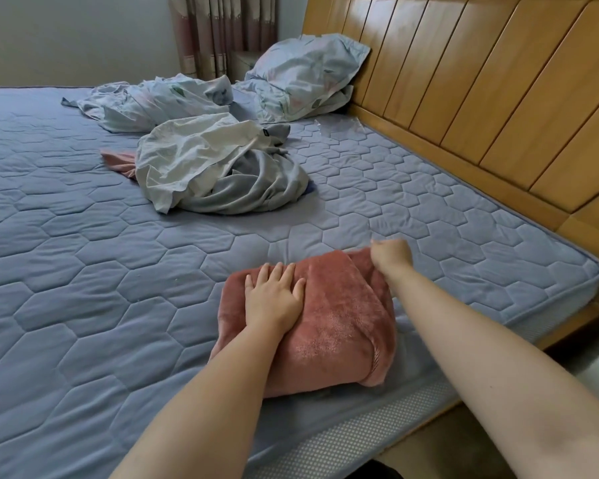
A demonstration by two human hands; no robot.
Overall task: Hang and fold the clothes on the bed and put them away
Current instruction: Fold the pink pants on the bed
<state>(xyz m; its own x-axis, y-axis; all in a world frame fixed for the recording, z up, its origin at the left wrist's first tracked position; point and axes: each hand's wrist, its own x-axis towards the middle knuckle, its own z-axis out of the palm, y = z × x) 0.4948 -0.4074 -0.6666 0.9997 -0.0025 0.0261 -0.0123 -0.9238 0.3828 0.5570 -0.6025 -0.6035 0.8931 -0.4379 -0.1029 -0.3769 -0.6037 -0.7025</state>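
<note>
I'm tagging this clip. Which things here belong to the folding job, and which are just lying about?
Job: pink fleece garment, pressed by the left hand, gripped by the right hand; white garment; grey garment.
Lying about: pillows; crumpled floral bedding; curtain; wooden headboard.

Soft, even daylight covers the bed, neither bright nor dim. Shadows fall toward me, so the light comes from far ahead of my left fingers [284,274], on the curtain [222,32] side. They are weak: a thin dark rim under the pink fleece [339,326] and grey folds in the crumpled clothes [215,174] beyond my fingertips. Right of my right hand [391,254], the wooden headboard [481,98] has a dull sheen, and its planks fan and bend with the wide lens. My forearms look stretched and slightly soft.
</note>
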